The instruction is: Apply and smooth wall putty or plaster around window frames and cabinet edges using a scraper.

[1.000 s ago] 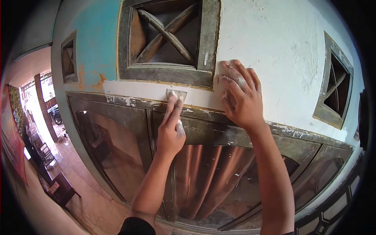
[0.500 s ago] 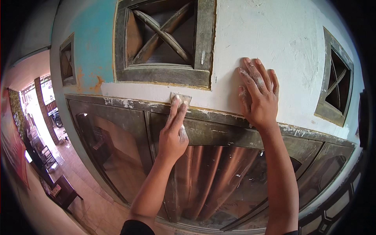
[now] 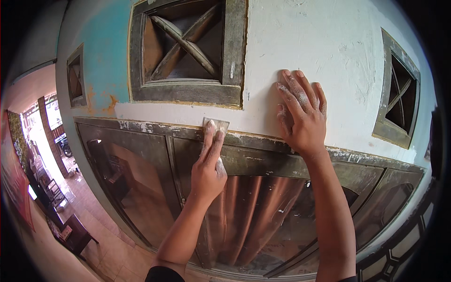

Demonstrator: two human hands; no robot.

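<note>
- Two fingers of my left hand lie together over the face of a flat scraper; so this grip is closed on it, though its far side is hidden from me.
- This scraper is near the middle of the frame, straight above my left knuckles, on the white strip of wall.
- Its wider edge runs from left to right, dropping a little toward the right, almost along the dark wooden rail below.
- Above the strip is the vent frame, apart from the blade.
- My right hand holds nothing; its fingers are somewhat apart, and it seems to rest on the wall, right of centre.
- Clearly, my left hand is the nearer one.
</note>
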